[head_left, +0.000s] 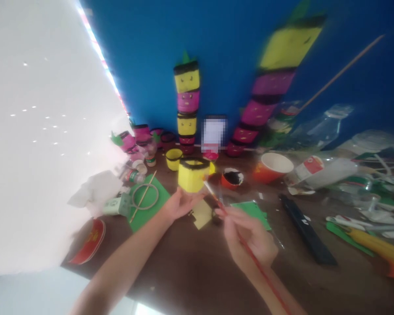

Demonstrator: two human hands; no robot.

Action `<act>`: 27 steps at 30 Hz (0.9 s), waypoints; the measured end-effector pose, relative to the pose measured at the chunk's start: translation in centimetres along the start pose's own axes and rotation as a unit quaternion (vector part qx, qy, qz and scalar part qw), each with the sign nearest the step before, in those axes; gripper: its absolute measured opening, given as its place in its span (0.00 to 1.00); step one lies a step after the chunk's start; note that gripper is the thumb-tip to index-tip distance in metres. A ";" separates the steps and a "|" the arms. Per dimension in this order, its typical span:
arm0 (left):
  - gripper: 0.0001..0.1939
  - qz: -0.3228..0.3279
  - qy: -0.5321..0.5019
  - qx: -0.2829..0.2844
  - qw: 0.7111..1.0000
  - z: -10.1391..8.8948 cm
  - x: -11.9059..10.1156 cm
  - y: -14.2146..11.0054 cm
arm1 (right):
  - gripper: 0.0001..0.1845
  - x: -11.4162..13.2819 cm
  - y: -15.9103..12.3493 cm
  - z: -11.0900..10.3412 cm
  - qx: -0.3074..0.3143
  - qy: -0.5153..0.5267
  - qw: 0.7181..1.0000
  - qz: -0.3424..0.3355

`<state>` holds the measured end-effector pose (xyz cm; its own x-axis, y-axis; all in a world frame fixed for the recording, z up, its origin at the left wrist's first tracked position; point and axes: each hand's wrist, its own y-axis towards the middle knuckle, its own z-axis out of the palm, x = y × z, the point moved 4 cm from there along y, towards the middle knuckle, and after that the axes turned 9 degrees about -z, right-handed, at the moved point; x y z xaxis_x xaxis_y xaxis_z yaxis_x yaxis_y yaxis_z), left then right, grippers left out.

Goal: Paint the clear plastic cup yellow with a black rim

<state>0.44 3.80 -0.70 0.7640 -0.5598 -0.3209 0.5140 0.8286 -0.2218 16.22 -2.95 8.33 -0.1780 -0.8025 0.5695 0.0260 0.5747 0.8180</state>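
In my left hand [180, 204] rests a yellow cup [191, 176] with a black-painted rim, held from beneath and a little tilted. My right hand [251, 234] grips a red-handled paintbrush [246, 248], its bristle end touching or just beside the cup's right side. Behind the cup, a second yellow cup [174, 160] with a black band stands on the table. A small red container [231, 178] with black paint inside sits right of the cup. Beneath my hands lie some beige paper pieces [202, 214].
Stacks of painted cups with faces [188, 101] stand against the blue wall. Green sheets [166, 192] lie left and right. An orange paper cup [272, 167], a black bar-like object [307, 229], a yellow-orange tool [374, 245] and plastic bottles [330, 124] occupy the right side.
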 end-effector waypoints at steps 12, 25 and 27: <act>0.41 0.010 -0.018 -0.010 1.000 -0.3 -0.1 0.0 | 0.12 0.2 0.3 -0.2 0.026 0.012 0.999 -0.033; 0.50 0.002 0.015 -0.008 1.000 0.3 0.1 -0.2 | 0.09 -0.4 -0.6 -0.2 -0.038 0.023 0.998 0.052; 0.48 0.003 0.019 -0.024 1.000 0.5 0.1 -0.3 | 0.08 -0.5 -0.8 -0.1 -0.033 0.021 0.997 0.067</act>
<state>0.57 3.51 -0.20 0.7508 -0.5561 -0.3564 0.4902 0.8308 -0.2637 16.40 -3.06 7.43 -0.1268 -0.7257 0.6762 0.1112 0.6670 0.7367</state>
